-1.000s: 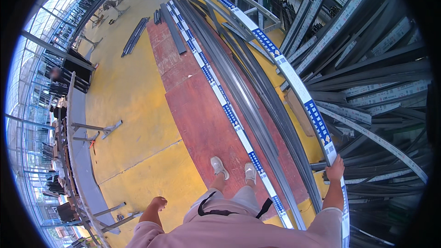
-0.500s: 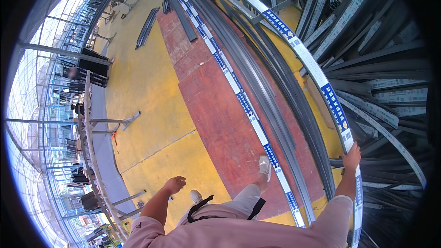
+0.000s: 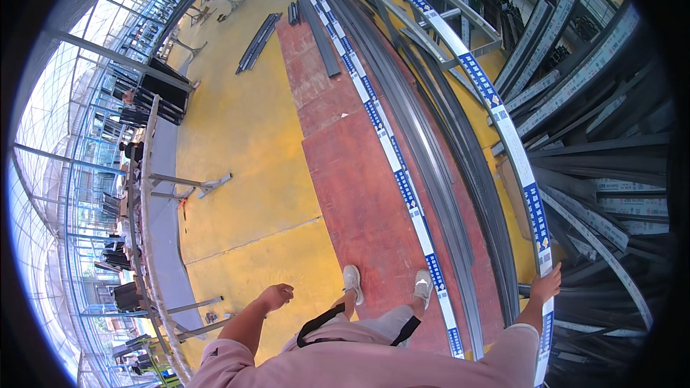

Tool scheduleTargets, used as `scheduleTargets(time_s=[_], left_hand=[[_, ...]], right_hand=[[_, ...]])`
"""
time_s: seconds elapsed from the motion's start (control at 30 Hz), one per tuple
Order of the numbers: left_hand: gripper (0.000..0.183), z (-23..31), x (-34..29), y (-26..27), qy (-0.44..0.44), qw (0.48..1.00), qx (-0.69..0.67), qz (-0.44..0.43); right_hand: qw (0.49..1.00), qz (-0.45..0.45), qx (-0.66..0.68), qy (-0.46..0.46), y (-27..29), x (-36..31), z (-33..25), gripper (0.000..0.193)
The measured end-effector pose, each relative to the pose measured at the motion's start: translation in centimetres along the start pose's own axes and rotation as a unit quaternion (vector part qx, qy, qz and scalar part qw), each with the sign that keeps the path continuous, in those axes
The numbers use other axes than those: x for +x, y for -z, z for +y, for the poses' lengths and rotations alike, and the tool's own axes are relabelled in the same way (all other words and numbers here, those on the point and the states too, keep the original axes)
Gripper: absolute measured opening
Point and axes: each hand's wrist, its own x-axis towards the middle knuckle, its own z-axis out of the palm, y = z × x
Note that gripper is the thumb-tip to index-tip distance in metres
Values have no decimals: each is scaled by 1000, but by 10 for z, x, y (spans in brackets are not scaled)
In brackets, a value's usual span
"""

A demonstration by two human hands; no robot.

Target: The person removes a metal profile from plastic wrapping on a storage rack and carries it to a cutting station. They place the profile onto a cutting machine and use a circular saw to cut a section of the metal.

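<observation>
My right hand (image 3: 546, 285) is closed around the outer edge of a long, narrow profile (image 3: 519, 149) covered in white and blue printed film. That profile runs from beside my right side far ahead, its near part passing under my arm; in this wide view it looks bent. My left hand (image 3: 276, 297) hangs over the yellow floor, fingers loosely curled, holding nothing. A similar film-covered profile (image 3: 388, 147) lies on the red board (image 3: 345, 194) near my feet. Alongside it rest several dark grey profiles (image 3: 431, 151).
A metal frame (image 3: 489, 49) supports the far part of the held profile's path. Racks packed with dark profiles (image 3: 604, 136) fill the right side. A long bench (image 3: 146, 201) with protruding legs stands on the left. Short dark bars (image 3: 257, 44) lie on the yellow floor (image 3: 237, 144).
My left foot has stepped from the yellow floor onto the red board. The right hand keeps its grip at about the same spot on the profile. My left hand stays empty.
</observation>
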Motion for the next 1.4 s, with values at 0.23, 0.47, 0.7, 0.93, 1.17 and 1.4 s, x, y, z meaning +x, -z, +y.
scheduleTargets(time_s=[0.23,0.47,0.7,0.93,1.17,1.4], left_hand=[[42,-63,39,62,9,996,-85,-17],[45,-122,193,178,-29,999,-24,23],[42,-11,302,408,-129,940,-309,67],[46,107,400,605,-149,891,-414,111],[18,43,459,697,83,888,-437,117],[22,87,517,777,223,823,-517,76]], right_hand=[[997,14,56,52,41,-86,-168,88],[972,-179,71,135,92,-205,-382,74],[925,-245,92,274,123,-205,-586,57],[919,-276,92,268,120,-131,-793,42],[799,-242,-133,534,89,16,-1082,33],[883,-230,210,350,255,81,-1444,46]])
